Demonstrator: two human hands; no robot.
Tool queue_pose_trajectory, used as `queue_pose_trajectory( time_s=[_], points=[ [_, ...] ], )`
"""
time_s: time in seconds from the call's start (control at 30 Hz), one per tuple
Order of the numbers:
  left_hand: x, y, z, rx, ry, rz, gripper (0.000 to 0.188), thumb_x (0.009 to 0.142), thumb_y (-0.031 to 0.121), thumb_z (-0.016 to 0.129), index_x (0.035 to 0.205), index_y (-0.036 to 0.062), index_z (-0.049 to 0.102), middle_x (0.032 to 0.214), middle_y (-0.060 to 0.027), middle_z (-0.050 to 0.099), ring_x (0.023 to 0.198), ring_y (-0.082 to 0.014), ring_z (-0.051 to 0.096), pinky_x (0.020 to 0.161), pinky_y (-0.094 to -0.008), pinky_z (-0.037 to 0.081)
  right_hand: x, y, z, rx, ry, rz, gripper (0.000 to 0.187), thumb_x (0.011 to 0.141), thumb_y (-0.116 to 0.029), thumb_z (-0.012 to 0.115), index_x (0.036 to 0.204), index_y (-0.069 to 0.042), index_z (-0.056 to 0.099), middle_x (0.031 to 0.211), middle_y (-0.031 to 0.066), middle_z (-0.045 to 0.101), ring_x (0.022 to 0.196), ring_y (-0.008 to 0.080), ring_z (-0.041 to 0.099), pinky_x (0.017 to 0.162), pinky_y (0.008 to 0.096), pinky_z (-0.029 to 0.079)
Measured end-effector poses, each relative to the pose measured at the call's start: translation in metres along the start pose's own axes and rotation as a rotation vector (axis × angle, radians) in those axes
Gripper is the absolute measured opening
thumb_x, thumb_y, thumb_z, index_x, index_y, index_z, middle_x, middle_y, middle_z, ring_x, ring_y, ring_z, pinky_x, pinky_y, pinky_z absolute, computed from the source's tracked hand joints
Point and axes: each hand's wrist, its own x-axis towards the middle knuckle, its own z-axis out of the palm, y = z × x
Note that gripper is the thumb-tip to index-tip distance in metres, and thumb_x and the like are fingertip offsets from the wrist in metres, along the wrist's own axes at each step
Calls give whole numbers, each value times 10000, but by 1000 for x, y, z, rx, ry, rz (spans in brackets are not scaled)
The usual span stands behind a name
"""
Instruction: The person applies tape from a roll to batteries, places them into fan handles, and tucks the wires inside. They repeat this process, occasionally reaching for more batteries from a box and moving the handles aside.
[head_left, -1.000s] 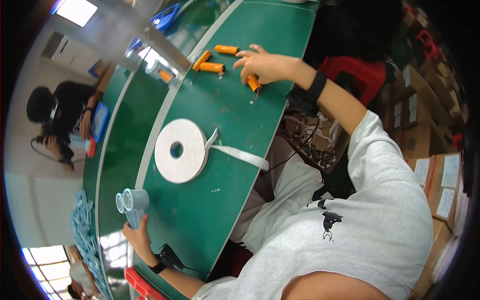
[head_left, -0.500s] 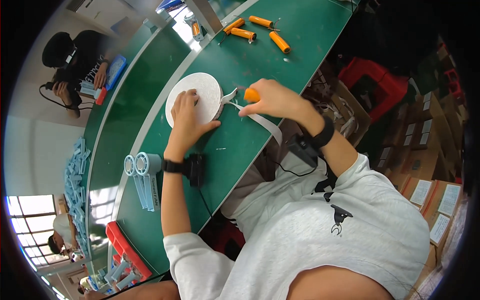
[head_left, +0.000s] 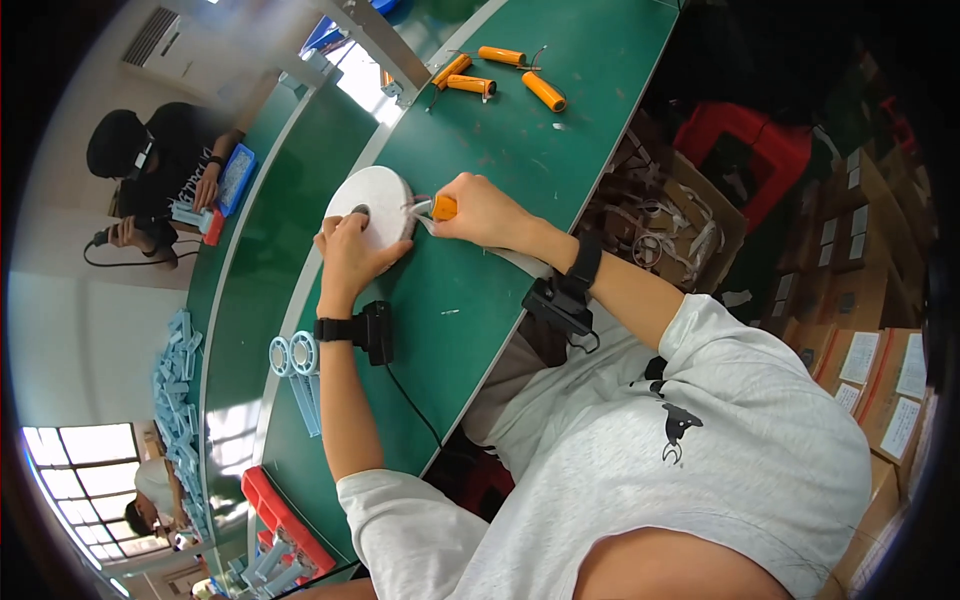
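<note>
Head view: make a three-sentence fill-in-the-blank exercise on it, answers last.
The left hand touches a roll coloured ____. The cylinder in the right hand is coloured ____. Loose on the green table lie ____ more cylinders of that colour.

Missing words: white; orange; four.

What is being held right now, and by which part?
The right grip holds an orange cylinder just behind its exposed end. The left grip spans the white tape roll from centre hole to rim.

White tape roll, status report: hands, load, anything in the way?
Left hand on white tape roll. Right hand gripping orange cylinder beside roll's edge. Four more orange cylinders lie apart, not between hands.
</note>
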Motion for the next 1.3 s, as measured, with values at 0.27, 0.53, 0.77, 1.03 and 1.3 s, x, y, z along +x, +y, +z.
queue_pose_trajectory(
  time_s=[0.27, 0.53, 0.77, 1.03, 1.3],
  points=[
    [-70, 34, -35, -1069, -279, -152, 720, 588, 405, 732, 1111, -37, 510, 1067, -90, 519, 949, -180, 456, 842, -290, 335, -10, -72, -24, 640, 251, -139, 131, 670, -56, 706, 733, 1, 606, 569, 53, 541, 553, 33, 486, 455, 215, 374],
    [-102, 59, -43, -1463, 20, -187, 635, 634, 342, 727, 1116, -3, 501, 1066, -64, 488, 949, -152, 482, 814, -280, 389, -18, -98, -2, 103, 431, -634, 194, 622, -68, 719, 776, -44, 603, 627, 78, 564, 481, 158, 487, 452, 235, 386],
    [-112, 23, -40, -1383, 534, -466, 461, 748, 207, 640, 1109, -29, 478, 954, -58, 550, 818, -130, 504, 783, -277, 402, -60, -107, 9, -171, -85, -734, 201, 646, -111, 689, 779, -42, 555, 624, 86, 545, 556, 234, 543, 501, 278, 419],
    [-121, 19, -27, -425, 694, -443, 699, 555, 206, 771, 1114, -27, 422, 892, -120, 401, 920, -267, 367, 815, -362, 358, -25, -103, -3, 619, -373, -102, 341, 819, -111, 600, 1123, 16, 511, 824, 65, 595, 757, 98, 560, 680, 235, 436],
    [-116, 28, -21, -313, 609, -283, 739, 500, 154, 781, 1109, -22, 401, 946, -159, 436, 945, -304, 338, 800, -393, 351, 2, -120, 31, 573, -165, -266, 303, 826, -64, 569, 1089, 74, 513, 925, 87, 617, 810, 117, 578, 708, 233, 463]
  ],
)
